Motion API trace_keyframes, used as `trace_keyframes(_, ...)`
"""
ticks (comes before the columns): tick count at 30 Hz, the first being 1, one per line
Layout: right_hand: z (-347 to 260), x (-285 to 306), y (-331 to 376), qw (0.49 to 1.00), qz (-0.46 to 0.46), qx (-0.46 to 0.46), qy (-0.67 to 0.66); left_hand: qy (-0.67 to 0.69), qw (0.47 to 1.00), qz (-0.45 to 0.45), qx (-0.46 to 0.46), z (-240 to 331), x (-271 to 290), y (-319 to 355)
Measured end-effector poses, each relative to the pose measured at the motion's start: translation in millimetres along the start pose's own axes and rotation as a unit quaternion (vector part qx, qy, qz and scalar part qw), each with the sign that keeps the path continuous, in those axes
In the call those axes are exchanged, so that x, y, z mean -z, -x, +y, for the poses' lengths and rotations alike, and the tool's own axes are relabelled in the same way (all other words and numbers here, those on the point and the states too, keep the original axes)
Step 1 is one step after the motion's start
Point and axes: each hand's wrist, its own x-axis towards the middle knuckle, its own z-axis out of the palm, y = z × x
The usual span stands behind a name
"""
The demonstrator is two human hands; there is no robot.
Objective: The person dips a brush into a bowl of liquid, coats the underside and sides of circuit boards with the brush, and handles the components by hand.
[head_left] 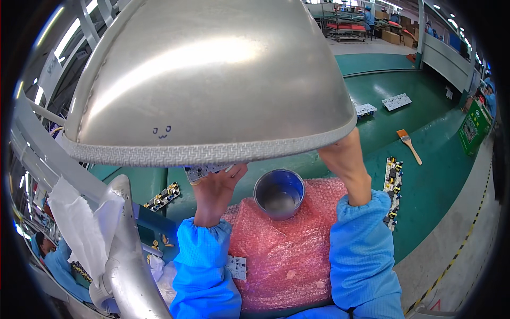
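A big metal fume hood (212,90) hangs over the bench and covers part of both hands. Below its rim my left hand (220,189) grips a circuit board (197,173), of which only the lower edge shows. My right hand (342,154) reaches up behind the hood's right corner; its fingers are hidden, so I cannot see whether it holds anything. Between my forearms a dark round pot (279,194) with some pale stuff in the bottom stands on pink bubble wrap (287,260). A small white circuit board (237,267) lies next to my left sleeve.
A populated circuit board (163,196) lies left of my left hand, and more boards (393,186) lie right of my right sleeve. Two white-faced boards (397,101) and a paintbrush (409,147) rest on the green bench. A metal duct (127,255) with white paper (85,228) rises at left.
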Motion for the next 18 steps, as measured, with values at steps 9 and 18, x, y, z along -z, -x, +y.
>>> trace_keyframes(9,-16.6,2.7,-6.0,0.999,-0.012,0.027,-0.037,-0.017,0.999,-0.035,-0.013,7.6,3.8,0.3)
trace_keyframes(18,-26.6,5.5,-5.3,0.997,-0.065,0.028,-0.042,-0.043,0.995,-0.087,-0.01,9.0,6.4,0.9)
